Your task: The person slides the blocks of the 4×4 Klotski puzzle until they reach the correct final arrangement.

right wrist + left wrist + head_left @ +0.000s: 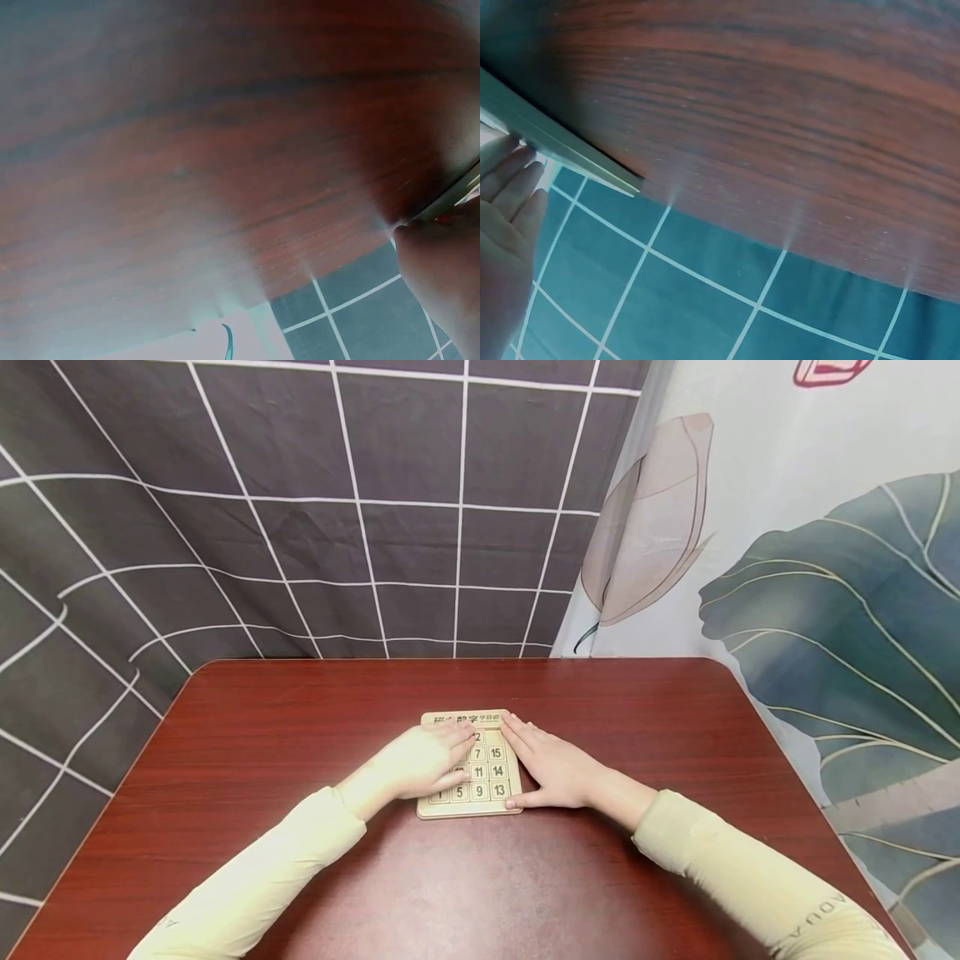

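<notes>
A pale wooden number slide puzzle [472, 812] lies flat near the middle of the table, its square tiles printed with black numerals. Across its left half rests my left hand [423, 758], fingers straight and covering several tiles. My right hand [558, 768] lies along the right side, its straight fingers at the frame's upper right and the thumb at the lower right corner. Tiles 12, 7, 15, 11, 14, 5, 9 and 13 show between the hands. In the left wrist view, extended fingers [521, 191] overlap the puzzle's edge [570, 154].
The reddish-brown wooden table [300, 718] has rounded far corners. Behind it hangs a dark cloth with a white grid [405, 552]. A white curtain with large leaf prints [847, 635] hangs at the right.
</notes>
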Motion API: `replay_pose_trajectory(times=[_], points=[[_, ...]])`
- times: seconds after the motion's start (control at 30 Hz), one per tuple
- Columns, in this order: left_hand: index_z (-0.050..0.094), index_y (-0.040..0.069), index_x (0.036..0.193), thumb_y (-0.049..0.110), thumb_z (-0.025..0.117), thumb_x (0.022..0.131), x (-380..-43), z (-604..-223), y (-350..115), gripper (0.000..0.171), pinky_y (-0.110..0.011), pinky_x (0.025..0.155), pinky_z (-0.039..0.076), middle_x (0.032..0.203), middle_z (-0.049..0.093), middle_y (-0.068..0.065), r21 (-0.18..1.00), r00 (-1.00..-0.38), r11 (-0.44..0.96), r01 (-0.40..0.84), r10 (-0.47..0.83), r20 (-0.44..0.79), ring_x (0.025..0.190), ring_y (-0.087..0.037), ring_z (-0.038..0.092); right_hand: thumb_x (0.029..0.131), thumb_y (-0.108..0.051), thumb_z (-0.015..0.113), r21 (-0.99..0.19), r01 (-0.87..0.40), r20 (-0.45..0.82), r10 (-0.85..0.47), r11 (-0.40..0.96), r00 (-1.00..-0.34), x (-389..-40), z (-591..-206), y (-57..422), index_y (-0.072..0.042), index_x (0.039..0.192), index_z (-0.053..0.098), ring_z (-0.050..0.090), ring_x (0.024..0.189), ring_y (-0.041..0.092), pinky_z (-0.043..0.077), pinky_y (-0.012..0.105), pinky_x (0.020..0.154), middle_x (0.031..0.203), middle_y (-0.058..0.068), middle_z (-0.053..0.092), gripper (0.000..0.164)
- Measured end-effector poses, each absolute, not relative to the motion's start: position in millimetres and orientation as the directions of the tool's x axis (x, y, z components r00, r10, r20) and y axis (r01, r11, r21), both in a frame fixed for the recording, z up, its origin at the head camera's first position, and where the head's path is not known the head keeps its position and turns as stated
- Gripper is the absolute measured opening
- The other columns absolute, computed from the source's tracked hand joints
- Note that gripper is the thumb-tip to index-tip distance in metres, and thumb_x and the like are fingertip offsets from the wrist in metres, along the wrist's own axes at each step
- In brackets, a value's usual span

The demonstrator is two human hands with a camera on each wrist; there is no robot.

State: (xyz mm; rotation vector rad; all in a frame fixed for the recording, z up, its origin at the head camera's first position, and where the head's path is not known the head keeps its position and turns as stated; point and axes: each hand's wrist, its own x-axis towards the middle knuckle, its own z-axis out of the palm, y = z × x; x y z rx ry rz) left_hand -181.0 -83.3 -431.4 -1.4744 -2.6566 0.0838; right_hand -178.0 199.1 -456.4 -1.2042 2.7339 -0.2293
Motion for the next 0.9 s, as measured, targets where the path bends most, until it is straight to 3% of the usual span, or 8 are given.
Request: replay_pose_trajectory(times=[0.5, 0.9], points=[[0.056, 0.0, 0.152, 0.046, 0.053, 0.109, -183.5, -437.4, -60.5, 0.063, -0.04, 0.128, 0.041, 0.16, 0.054, -0.017, -0.077, -0.533, 0.532, 0.843, 0.846, 0.011, 0.15, -0.029, 0.053, 0.093, -0.065, 0.068, -0.202, -0.723, -0.07, -0.746, 0.661, -0.663, -177.3, -455.8, 199.6, 0.007, 0.166, 0.02, 0.022, 0.165, 0.036, 0.03, 0.051, 0.133, 0.178, 0.022, 0.011, 0.113], [0.057, 0.001, 0.151, 0.045, 0.057, 0.107, -180.5, -437.9, -93.0, 0.062, -0.043, 0.125, 0.045, 0.157, 0.057, -0.016, -0.08, -0.551, 0.557, 0.827, 0.83, 0.08, 0.147, -0.029, 0.056, 0.094, -0.067, 0.068, -0.188, -0.727, -0.071, -0.747, 0.661, -0.661, -177.7, -454.0, 199.0, 0.007, 0.166, 0.018, 0.021, 0.165, 0.036, 0.029, 0.05, 0.134, 0.178, 0.022, 0.01, 0.115]])
